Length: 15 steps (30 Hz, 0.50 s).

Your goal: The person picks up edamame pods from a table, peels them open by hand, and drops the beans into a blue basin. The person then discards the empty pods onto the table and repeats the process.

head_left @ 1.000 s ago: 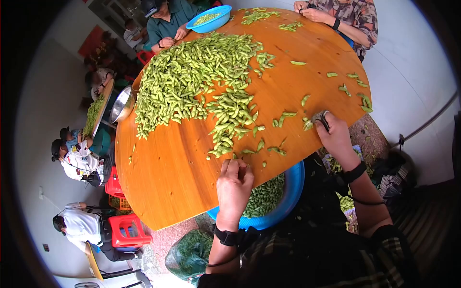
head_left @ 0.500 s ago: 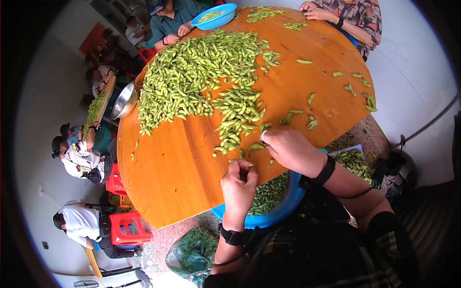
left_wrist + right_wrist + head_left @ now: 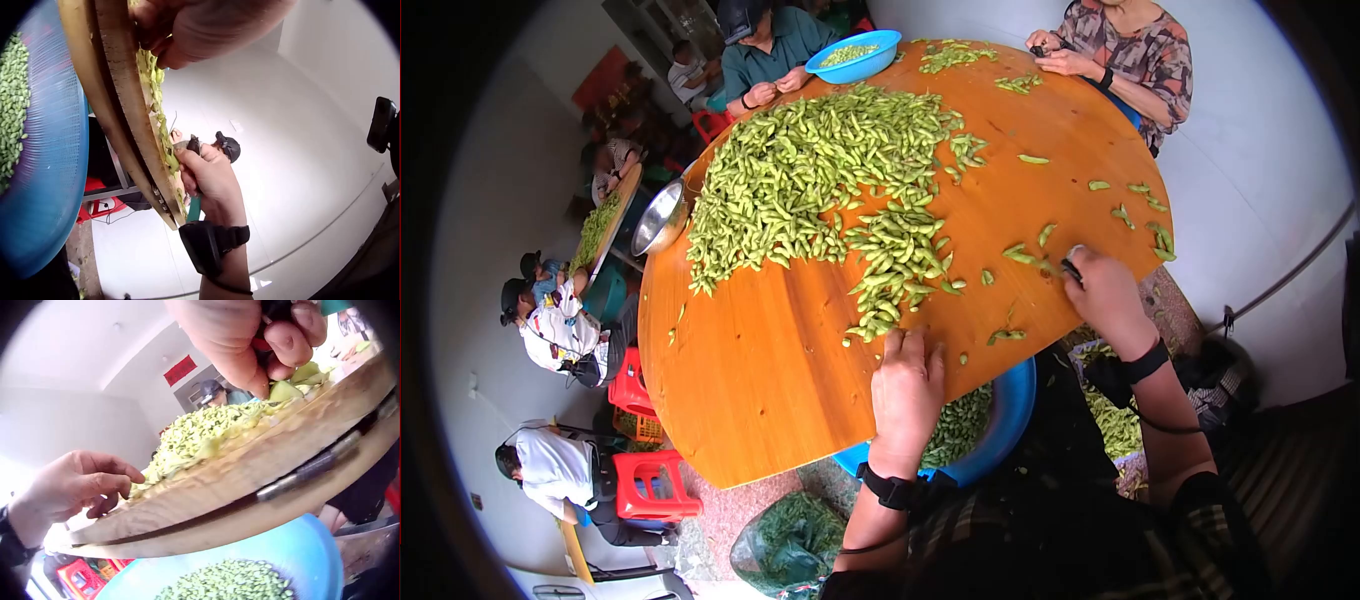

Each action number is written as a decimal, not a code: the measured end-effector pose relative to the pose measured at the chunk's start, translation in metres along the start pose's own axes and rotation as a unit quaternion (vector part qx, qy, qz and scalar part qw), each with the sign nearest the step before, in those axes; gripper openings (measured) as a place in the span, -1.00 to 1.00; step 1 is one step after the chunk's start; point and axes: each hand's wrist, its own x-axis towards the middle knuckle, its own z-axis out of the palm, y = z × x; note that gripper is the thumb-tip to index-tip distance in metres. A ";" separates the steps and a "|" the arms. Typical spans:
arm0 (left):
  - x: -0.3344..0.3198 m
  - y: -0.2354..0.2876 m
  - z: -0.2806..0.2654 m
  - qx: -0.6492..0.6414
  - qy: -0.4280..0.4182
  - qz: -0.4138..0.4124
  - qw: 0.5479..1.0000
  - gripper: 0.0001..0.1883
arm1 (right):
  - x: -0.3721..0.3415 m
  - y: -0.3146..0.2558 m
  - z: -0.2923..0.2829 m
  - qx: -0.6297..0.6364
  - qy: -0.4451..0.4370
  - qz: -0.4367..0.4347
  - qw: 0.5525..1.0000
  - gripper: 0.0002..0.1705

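Green pods (image 3: pixel 890 245) lie heaped on the round wooden table (image 3: pixel 750 385). The left hand (image 3: pixel 908 400) is at the table edge, fingers loosely bent and touching the heap's near end; the right wrist view shows this left hand (image 3: pixel 69 490) with a fingertip at a pod. Farther right, the right hand (image 3: pixel 1110 305) grips a small dark object (image 3: pixel 1074 264) beside a few loose pods (image 3: pixel 1025 256). The left wrist view shows that right hand (image 3: pixel 215 181) curled round the dark object (image 3: pixel 194 145), which its fingers partly hide.
Below the table edge is a blue basin (image 3: pixel 1018 420) of shelled beans (image 3: pixel 960 430). Across the table sit two people, near a blue bowl (image 3: pixel 855 68). A steel bowl (image 3: pixel 660 215), red stools (image 3: pixel 650 485) and a green bag (image 3: pixel 788 545) are at the left.
The right hand has swung from near the left hand back to the right, by the loose pods. The left hand's fingers, bunched together before, now reach forward to the heap.
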 end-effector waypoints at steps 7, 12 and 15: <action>0.061 0.009 0.039 0.056 0.016 0.087 0.994 -0.78 | -0.004 -0.003 -0.005 0.048 0.043 -0.004 0.998 -0.85; 0.069 0.010 0.048 0.078 0.030 0.124 0.989 -0.88 | -0.012 -0.008 -0.003 0.083 0.014 -0.023 0.996 -0.86; 0.049 0.019 0.027 0.057 0.034 0.106 0.992 -0.91 | -0.014 -0.014 -0.006 0.113 -0.001 -0.037 0.993 -0.86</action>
